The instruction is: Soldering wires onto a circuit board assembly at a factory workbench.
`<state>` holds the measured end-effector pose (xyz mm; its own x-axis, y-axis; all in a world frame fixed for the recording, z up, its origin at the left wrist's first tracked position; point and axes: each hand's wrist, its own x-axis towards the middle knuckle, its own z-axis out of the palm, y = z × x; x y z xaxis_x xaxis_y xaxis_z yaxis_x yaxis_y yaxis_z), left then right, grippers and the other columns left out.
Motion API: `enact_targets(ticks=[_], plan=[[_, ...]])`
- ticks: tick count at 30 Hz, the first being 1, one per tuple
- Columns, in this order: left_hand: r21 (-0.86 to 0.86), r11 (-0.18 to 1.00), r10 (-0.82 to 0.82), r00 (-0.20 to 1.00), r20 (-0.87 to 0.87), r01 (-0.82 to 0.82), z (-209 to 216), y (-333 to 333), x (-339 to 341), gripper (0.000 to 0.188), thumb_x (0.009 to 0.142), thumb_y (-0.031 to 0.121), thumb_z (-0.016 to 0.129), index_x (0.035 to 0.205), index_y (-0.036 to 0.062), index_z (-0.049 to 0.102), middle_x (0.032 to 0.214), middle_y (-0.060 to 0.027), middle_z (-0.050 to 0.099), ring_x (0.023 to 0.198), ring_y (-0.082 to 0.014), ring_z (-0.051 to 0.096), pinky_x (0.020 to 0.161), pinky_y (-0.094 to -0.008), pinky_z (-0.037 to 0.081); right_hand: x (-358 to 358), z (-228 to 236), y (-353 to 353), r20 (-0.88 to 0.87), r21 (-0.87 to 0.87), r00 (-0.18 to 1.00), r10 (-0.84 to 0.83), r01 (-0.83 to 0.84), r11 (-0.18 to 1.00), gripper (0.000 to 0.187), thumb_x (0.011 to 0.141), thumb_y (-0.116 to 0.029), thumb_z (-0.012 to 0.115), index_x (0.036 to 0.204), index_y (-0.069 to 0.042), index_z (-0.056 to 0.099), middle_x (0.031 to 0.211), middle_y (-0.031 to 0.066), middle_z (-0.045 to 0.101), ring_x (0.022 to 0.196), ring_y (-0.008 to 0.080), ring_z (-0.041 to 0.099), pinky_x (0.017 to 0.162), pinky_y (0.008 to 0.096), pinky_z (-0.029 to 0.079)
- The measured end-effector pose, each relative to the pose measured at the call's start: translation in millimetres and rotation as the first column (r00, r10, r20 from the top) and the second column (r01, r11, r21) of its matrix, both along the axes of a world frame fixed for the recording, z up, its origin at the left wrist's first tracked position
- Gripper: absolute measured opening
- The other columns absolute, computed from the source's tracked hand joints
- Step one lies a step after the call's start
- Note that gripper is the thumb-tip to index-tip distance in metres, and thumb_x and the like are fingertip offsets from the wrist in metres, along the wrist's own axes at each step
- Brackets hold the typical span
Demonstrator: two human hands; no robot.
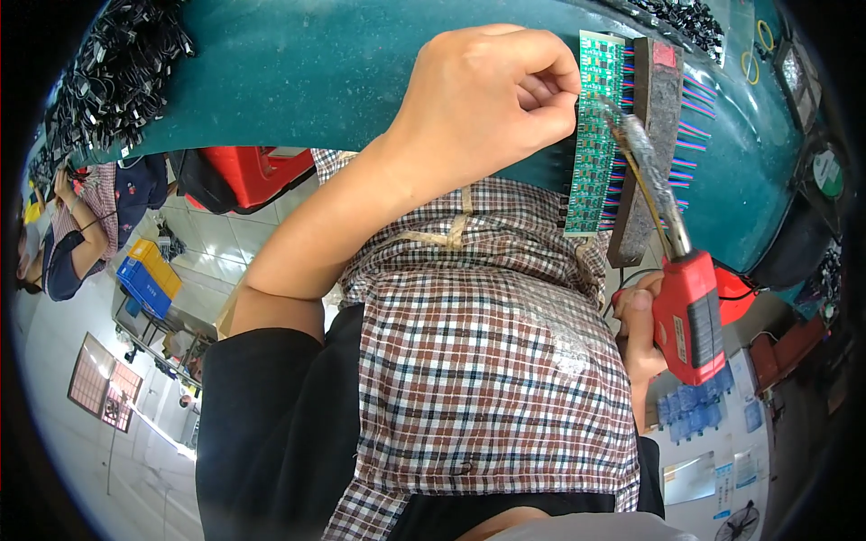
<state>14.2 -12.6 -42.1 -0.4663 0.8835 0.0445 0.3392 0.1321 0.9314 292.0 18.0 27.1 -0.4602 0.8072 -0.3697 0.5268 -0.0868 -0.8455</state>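
Observation:
A long green circuit board panel (592, 171) lies at the table's front edge, dotted with rows of small parts. My left hand (492, 90) is closed in a pinch at its left edge, toward the far end; whatever lies between thumb and forefinger is too small to make out. My right hand (639, 329) grips a red and black soldering gun (690, 316). Its long metal barrel reaches up over the board, with the tip close to my left fingertips. Whether the tip touches the board, I cannot tell. Thin coloured wires (693, 135) run along the board's right side, past a dark grey bar (663, 117).
Black cables (117, 77) are heaped at the table's far left, with another cable pile (690, 22) at the far right. The green tabletop (298, 81) stretches between. Yellow rings (750, 65) lie at right. A co-worker (86, 216) sits at left, near a red stool (248, 176).

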Motion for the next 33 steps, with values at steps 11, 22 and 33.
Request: enact_targets(ticks=[11,22,33], plan=[[-0.094,0.994,-0.062,0.998,0.007,0.063,12,0,-7,0.008,0.078,-0.001,0.074,0.085,0.0,0.069,0.078,-0.0026,0.069,0.072,-0.0067,0.069,0.064,-0.019,0.055,-7,-2,1,-0.164,-0.014,0.98,-0.11,0.109,0.994,0.011,0.094,-0.002,0.053,0.101,0.005,0.049,0.072,0.005,0.044,0.049,0.0084,0.038,0.051,0.0279,0.038],[0.096,0.99,0.011,0.63,-0.777,0.102,16,95,-45,0.011,0.08,0.01,0.062,0.078,0.0039,0.071,0.073,-0.0135,0.067,0.068,-0.03,0.068,0.062,-0.0417,0.055,-23,4,3,-0.234,-0.006,0.944,-0.235,0.24,0.971,0.021,0.095,-0.01,0.055,0.104,0.008,0.05,0.065,0.0011,0.042,0.049,0.0065,0.036,0.05,0.0259,0.037],[-0.244,0.947,-0.32,0.545,-0.775,0.208,24,119,-49,0.012,0.073,0.012,0.063,0.072,0.0029,0.072,0.073,-0.0171,0.069,0.071,-0.0332,0.07,0.064,-0.0414,0.056,-24,7,0,-0.222,0.001,0.94,-0.259,0.266,0.964,0.014,0.094,-0.008,0.054,0.094,0.005,0.05,0.063,0.0016,0.041,0.048,0.007,0.036,0.049,0.0253,0.037]])
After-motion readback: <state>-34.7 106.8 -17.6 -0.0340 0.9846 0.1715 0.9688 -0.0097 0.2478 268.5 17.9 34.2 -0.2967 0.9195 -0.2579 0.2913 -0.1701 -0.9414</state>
